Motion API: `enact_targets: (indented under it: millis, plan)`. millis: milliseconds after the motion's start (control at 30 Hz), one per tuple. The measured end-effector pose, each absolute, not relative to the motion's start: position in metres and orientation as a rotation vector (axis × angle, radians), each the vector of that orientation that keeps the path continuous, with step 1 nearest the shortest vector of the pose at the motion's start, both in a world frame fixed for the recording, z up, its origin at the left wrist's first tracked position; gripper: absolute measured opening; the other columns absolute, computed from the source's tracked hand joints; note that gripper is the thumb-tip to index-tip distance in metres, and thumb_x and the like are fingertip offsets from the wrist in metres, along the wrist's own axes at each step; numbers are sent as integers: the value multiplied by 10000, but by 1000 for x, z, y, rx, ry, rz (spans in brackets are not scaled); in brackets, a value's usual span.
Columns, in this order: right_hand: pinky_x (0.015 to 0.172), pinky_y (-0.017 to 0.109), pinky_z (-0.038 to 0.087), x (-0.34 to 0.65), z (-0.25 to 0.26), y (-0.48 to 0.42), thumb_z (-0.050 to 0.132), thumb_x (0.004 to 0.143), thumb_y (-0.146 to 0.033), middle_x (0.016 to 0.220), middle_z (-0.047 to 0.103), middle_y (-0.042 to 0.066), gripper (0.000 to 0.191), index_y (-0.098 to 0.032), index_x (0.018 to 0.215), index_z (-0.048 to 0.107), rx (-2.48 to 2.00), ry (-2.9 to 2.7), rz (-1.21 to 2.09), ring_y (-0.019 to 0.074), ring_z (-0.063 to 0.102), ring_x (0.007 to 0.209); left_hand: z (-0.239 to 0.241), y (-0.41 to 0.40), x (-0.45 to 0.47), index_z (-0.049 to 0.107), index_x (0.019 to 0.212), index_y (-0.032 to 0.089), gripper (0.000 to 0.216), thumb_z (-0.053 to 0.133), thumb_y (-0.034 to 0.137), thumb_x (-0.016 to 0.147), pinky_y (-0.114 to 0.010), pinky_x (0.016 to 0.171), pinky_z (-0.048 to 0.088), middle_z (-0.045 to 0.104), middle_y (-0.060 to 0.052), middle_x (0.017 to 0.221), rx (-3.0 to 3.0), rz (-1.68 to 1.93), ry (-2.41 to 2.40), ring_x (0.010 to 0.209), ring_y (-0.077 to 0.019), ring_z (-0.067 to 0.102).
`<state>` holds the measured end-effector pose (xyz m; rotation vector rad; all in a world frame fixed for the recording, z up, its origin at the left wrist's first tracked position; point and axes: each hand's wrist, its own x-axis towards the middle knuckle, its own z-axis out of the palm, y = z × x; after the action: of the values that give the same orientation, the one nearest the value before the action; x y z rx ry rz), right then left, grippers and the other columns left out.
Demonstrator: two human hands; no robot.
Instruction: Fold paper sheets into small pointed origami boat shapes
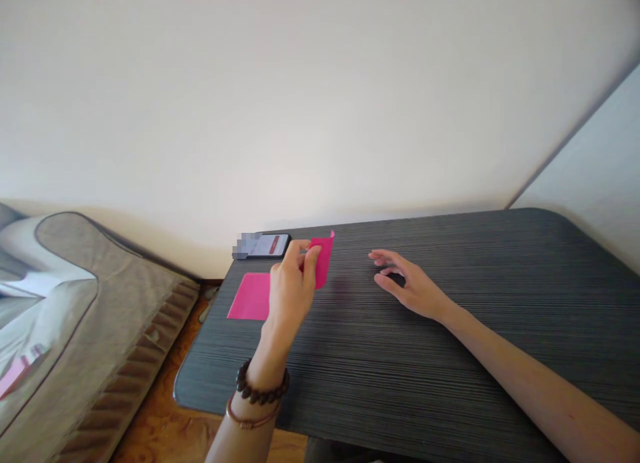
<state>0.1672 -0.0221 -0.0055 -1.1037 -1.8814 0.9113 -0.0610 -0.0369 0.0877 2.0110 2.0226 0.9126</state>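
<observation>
Between the thumb and fingers of my left hand (293, 286) is a small pink sheet of paper (324, 257), raised above the table with its top right corner curled. A second pink sheet (251, 296) lies flat on the dark table, partly hidden behind that hand. My right hand (407, 286) hovers to the right over the tabletop, holding nothing, its fingers slightly bent and the thumb apart from them. A gap of bare table separates it from the pink paper. Beads and a copper-coloured bangle circle my left wrist.
A phone (273, 245) with a lit screen lies at the table's back left edge. The dark, wood-grained table (480, 376) stands against a pale wall (320, 103). To the left is a sofa (95, 329) under a beige cover, with a pink item (17, 373) on it.
</observation>
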Motion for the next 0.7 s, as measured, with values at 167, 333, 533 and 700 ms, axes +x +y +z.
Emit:
enact_targets:
  millis: [167,333,533,700]
  plan:
    - [718,347,547,190,-13,-20,473,896,-423,1079,650,99,450,-232,1294,386,-1065,-1624,1059,177,651,849,43,-1,-13,519,955,183,294,409,452,908,-195,450,243,452,80,449,1829,930,1578,399,-96,405]
    - [607,283,466,210,-15,-21,539,852,-356,731,619,9,178,-207,942,578,-1342,-1759,705,138,566,632,4,14,-5,518,922,179,312,485,482,857,-194,411,362,595,43,538,1714,781,1333,407,-115,522]
    - [585,259,382,213,-9,-14,595,802,-319,651,535,-22,114,-206,806,581,-1391,-1877,619,121,487,589,5,15,-13,545,1042,164,407,668,411,743,-269,684,541,718,-48,894,1613,684,1119,773,-176,677]
    - [601,255,408,212,-9,-15,574,830,-333,680,581,-14,140,-204,883,590,-1366,-1933,625,124,523,612,-1,17,-14,645,950,157,318,666,402,749,-265,667,524,720,-49,842,1584,705,1126,759,-188,667]
